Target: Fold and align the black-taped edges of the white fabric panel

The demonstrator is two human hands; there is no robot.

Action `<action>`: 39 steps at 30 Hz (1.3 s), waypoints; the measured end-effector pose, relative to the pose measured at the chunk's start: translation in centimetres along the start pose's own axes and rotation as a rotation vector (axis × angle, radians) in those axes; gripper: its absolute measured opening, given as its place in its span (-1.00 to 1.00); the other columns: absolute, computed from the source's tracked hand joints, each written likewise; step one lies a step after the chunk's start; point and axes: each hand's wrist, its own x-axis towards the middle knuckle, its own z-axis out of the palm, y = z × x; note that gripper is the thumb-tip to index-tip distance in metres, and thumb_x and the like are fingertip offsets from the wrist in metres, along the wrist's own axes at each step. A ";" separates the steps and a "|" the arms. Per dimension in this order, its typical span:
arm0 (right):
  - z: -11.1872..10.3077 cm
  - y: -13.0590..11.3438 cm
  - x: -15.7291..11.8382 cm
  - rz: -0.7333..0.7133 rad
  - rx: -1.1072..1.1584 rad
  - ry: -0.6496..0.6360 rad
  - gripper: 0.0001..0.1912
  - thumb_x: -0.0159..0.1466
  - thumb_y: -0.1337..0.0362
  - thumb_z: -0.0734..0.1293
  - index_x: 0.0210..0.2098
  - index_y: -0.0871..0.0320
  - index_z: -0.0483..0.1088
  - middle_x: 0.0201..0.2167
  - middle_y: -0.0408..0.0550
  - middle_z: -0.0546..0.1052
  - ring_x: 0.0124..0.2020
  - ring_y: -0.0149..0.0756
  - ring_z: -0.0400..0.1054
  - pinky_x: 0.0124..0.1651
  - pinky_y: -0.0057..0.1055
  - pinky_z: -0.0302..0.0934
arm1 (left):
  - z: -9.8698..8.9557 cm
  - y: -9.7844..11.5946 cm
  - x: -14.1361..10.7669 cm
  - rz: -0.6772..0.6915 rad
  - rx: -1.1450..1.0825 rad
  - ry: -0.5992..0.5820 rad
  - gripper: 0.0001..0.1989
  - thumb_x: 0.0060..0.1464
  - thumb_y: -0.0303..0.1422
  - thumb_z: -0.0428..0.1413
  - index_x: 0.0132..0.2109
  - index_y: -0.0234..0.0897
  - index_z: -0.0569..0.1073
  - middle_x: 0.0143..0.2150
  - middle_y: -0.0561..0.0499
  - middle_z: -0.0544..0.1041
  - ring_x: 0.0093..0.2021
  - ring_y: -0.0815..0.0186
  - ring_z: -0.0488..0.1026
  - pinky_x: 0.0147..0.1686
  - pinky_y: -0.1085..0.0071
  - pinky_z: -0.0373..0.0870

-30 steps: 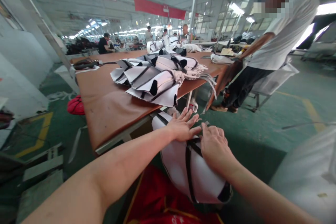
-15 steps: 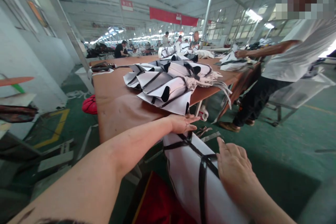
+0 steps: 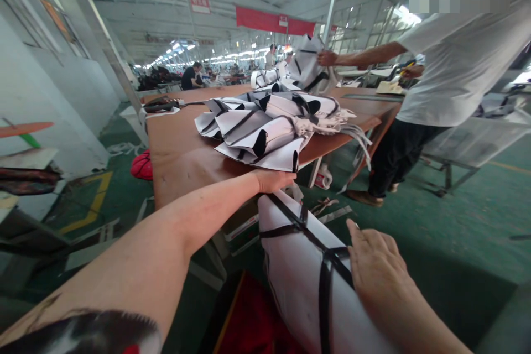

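Observation:
My left hand (image 3: 276, 181) reaches forward to the table's near corner. Its fingers are drawn in at the lower edge of the closest white piece with black trim (image 3: 276, 161), and they look closed on that edge; the fingertips are partly hidden. In front of me slants a large white piece with crossing black straps (image 3: 296, 257). My right hand (image 3: 377, 260) rests along its right side, fingers stretched out and thumb raised, gripping nothing. More white pieces with black stripes (image 3: 244, 127) are heaped on the table, white strips hanging from their right end.
A brown-covered table (image 3: 178, 171) extends ahead. To the right, a person in a white shirt (image 3: 448, 77) holds up another white piece (image 3: 309, 63). Beneath the table stands a white jug (image 3: 323, 178). A red bundle (image 3: 142, 165) lies left; a cart (image 3: 468, 141) stands right.
My left hand has drawn back slightly, and its spread fingers have come together at the piece's edge. The right hand has barely moved. The person opposite has lifted a white piece off the table.

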 end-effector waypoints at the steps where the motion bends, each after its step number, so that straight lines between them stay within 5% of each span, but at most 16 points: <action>1: -0.1 0.0 0.0 0.007 0.005 -0.001 -0.54 0.24 0.51 0.09 0.14 0.41 0.12 -0.16 0.15 0.35 -0.11 -0.08 0.17 -0.06 -0.17 0.19 | -0.4 -0.1 -0.4 0.012 0.011 0.003 -0.72 0.00 -0.54 0.02 -0.11 -0.30 0.45 -0.01 -0.07 0.45 -0.05 0.19 0.37 0.00 0.34 0.23; 6: -0.3 -0.1 0.3 0.035 0.046 0.004 -0.52 0.20 0.52 0.13 0.12 0.39 0.15 -0.18 0.14 0.36 -0.13 -0.09 0.18 -0.09 -0.18 0.21 | -2.3 1.6 -4.4 -0.017 0.023 0.089 -0.60 -0.02 -0.62 -0.09 -0.04 -0.32 0.41 -0.01 -0.06 0.44 0.00 0.25 0.34 0.02 0.35 0.25; 10: -0.2 0.0 0.5 0.043 0.097 0.011 -0.50 0.19 0.52 0.12 0.14 0.38 0.15 -0.18 0.14 0.36 -0.14 -0.11 0.18 -0.09 -0.16 0.22 | -2.6 7.5 -8.6 -0.123 0.037 0.282 -0.62 0.13 -0.56 -0.19 0.04 -0.39 0.34 0.00 -0.15 0.40 0.05 0.23 0.28 0.09 0.23 0.18; 13: -0.6 0.2 0.3 -0.029 0.157 0.076 -0.51 0.20 0.50 0.10 0.13 0.35 0.19 -0.20 0.13 0.35 -0.15 -0.12 0.17 -0.06 -0.14 0.20 | -2.1 12.0 -10.1 -0.056 -0.015 0.217 -0.69 0.17 -0.34 -0.06 0.03 -0.29 0.37 0.04 -0.09 0.38 0.07 0.18 0.24 0.11 0.20 0.15; 16: -1.7 0.1 0.1 -0.164 0.279 0.069 -0.56 0.25 0.45 0.08 0.09 0.18 0.28 -0.33 0.04 0.30 -0.23 -0.20 0.17 -0.18 -0.28 0.24 | -1.6 13.9 -9.9 -0.102 -0.044 0.079 -0.63 0.18 -0.22 -0.05 0.08 -0.26 0.33 0.05 -0.06 0.37 0.05 0.15 0.24 0.06 0.17 0.18; 23: -2.2 -0.2 0.3 -0.253 0.319 -0.187 -0.71 0.30 0.27 0.14 -0.05 -0.02 0.38 -0.37 -0.05 0.27 -0.26 -0.24 0.15 -0.24 -0.32 0.19 | -2.0 12.7 -8.8 -0.079 -0.061 -0.003 -0.58 0.13 -0.07 -0.02 0.02 -0.22 0.35 -0.08 -0.03 0.43 -0.01 0.17 0.29 0.00 0.22 0.23; 31: -0.9 0.3 0.2 -0.252 0.367 -0.176 -0.70 0.30 0.24 0.11 -0.07 -0.05 0.39 -0.36 -0.05 0.31 -0.26 -0.25 0.19 -0.24 -0.38 0.21 | -0.1 8.6 -11.0 -0.190 -0.092 0.310 -0.70 0.22 -0.32 -0.10 -0.01 -0.33 0.39 0.01 -0.08 0.42 0.04 0.22 0.29 0.09 0.21 0.20; 39: -1.2 -0.1 0.2 -0.204 0.357 -0.133 -0.71 0.30 0.23 0.11 -0.14 -0.04 0.43 -0.40 -0.06 0.36 -0.31 -0.27 0.24 -0.31 -0.44 0.25 | -1.5 7.9 -9.8 -0.266 -0.150 0.195 -0.80 0.11 -0.45 -0.01 -0.11 -0.31 0.41 -0.02 -0.08 0.42 0.03 0.23 0.28 0.11 0.19 0.20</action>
